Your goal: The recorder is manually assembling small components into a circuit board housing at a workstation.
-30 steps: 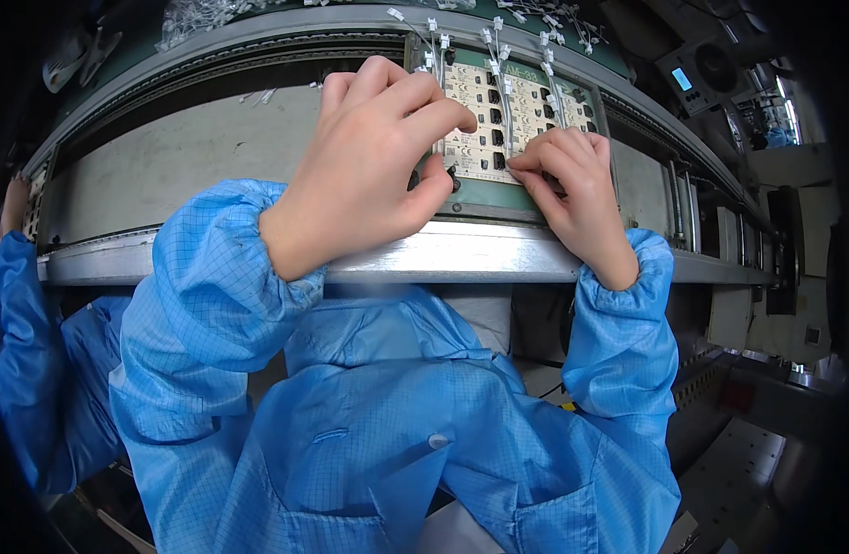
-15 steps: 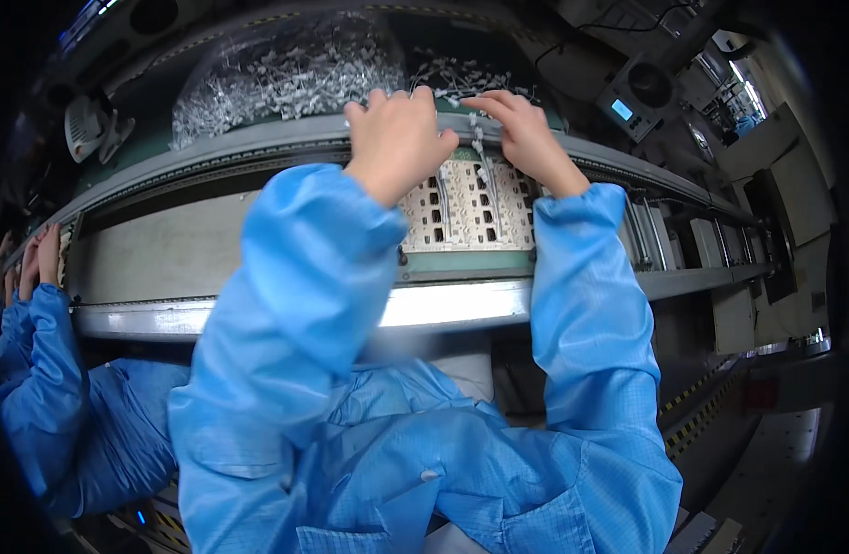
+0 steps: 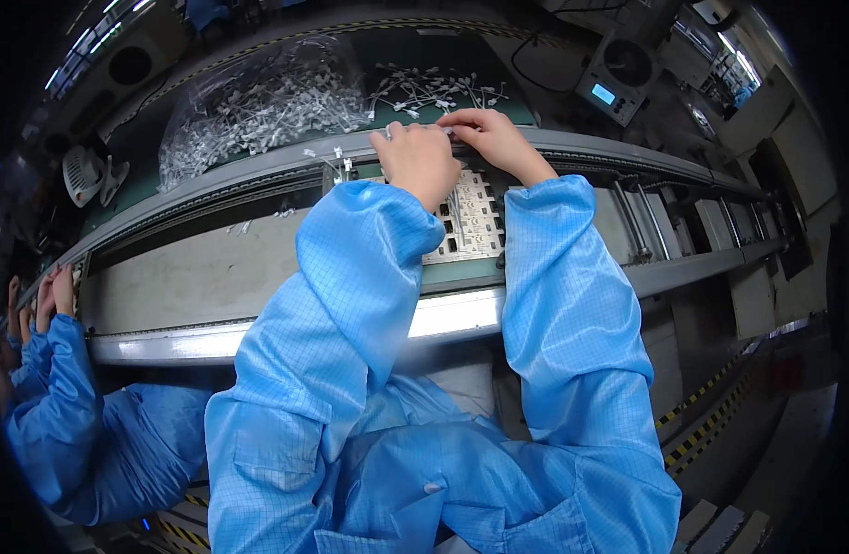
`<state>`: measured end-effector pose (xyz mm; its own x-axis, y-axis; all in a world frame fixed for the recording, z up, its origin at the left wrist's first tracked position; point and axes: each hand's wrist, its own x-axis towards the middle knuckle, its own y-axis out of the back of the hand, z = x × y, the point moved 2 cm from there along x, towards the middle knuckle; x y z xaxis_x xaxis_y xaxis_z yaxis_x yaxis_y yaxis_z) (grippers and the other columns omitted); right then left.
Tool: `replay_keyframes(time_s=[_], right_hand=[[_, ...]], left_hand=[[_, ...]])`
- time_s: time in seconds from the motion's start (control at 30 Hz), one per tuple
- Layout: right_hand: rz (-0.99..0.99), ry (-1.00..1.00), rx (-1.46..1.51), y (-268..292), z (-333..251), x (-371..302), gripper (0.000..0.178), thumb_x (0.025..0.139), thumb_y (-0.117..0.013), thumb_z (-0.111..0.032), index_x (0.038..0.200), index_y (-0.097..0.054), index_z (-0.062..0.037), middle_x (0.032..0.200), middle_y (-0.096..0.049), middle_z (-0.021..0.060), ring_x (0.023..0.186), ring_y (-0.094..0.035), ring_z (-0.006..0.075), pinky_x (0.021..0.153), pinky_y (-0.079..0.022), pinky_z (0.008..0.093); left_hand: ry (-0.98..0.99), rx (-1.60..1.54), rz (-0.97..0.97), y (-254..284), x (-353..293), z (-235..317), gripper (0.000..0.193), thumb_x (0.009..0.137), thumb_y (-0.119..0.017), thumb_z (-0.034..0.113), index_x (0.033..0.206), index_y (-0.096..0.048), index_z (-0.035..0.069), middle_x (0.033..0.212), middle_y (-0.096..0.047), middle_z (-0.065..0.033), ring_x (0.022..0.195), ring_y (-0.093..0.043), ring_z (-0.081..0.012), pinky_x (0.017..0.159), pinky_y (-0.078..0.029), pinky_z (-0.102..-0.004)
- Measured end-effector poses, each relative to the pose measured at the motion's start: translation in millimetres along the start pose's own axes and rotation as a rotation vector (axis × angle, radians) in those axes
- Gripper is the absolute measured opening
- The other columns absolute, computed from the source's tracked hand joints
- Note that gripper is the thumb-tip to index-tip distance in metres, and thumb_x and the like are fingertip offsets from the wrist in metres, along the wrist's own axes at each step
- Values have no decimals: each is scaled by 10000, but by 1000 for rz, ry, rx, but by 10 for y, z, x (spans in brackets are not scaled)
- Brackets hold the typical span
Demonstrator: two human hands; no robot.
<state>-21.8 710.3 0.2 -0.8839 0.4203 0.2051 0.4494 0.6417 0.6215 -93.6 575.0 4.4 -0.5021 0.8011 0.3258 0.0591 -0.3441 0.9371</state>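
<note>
My left hand [image 3: 419,164] is above the far part of a pale circuit-board panel [image 3: 475,217], its fingers curled down at the panel's far edge. What its fingertips hold is hidden by the hand. Touching or nearly touching it, my right hand [image 3: 500,141] reaches in with thumb and forefinger pinched on a small white connector lead [image 3: 448,130]. The panel has rows of dark cutouts and lies on a green carrier [image 3: 461,270] across the conveyor rails. White connectors [image 3: 340,164] stick up at the panel's far left, beside my left hand.
Beyond the far rail [image 3: 231,175], a clear plastic bag [image 3: 258,106] holds many white connector leads, with more loose leads [image 3: 434,86] beside it. A small fan [image 3: 85,174] stands far left, a device with a lit screen [image 3: 618,78] far right. A co-worker's hands [image 3: 57,294] are at the left.
My hands have come together. The left has shifted right across the panel, uncovering connectors on its left side. The right has closed from spread fingers to a pinch. The whole view has shifted slightly.
</note>
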Motion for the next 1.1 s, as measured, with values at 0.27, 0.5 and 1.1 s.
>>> replay_keyframes(time_s=[0.27,0.5,1.1], right_hand=[[-69,-13,238,-39,76,65,199,982,-565,-107,1127,-659,-8,946,-667,22,865,-604,89,800,-510,249],[-77,-41,220,8,102,26,172,965,-589,-133,1062,-675,-20,887,-650,-14,781,-549,64,721,-469,223],[101,-84,120,100,39,-66,156,900,-612,-109,1033,-650,-34,826,-654,29,757,-594,103,698,-486,251]], left_hand=[[-18,16,103,-77,-44,46,306,786,-698,285,1022,-708,91,1016,-710,-52,1056,-600,-262,904,-367,-490],[-57,9,53,-123,4,11,273,796,-701,244,1008,-695,71,1010,-704,-99,1014,-614,-298,861,-386,-496],[-222,51,326,-139,39,-39,196,786,-686,178,972,-704,117,963,-669,-45,984,-598,-254,830,-378,-472]])
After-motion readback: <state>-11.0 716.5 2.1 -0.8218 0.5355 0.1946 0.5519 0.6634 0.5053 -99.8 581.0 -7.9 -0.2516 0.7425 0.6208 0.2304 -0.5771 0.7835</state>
